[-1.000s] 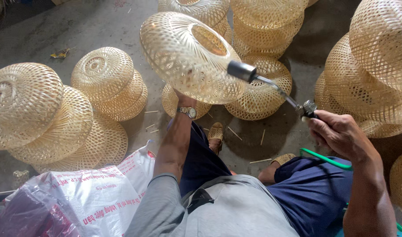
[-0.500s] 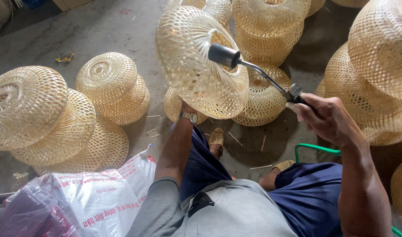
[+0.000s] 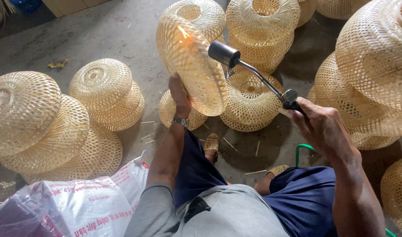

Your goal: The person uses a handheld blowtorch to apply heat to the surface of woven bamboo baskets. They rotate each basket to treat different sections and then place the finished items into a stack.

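Woven bamboo lampshade (image 3: 190, 66) held up by left hand (image 3: 180, 94), fingers gripping rim; right hand (image 3: 321, 127) fingers closed on gas torch (image 3: 253, 72), flame singeing weave w/ stray fibres.

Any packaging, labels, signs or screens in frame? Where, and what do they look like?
Plastic sack: bottom left, on the floor beside the person's left leg; crumpled, translucent white with red print, dark contents showing through.
Scrap of wrapper: upper left on the floor; small, yellowish, crumpled.
No signs or screens.
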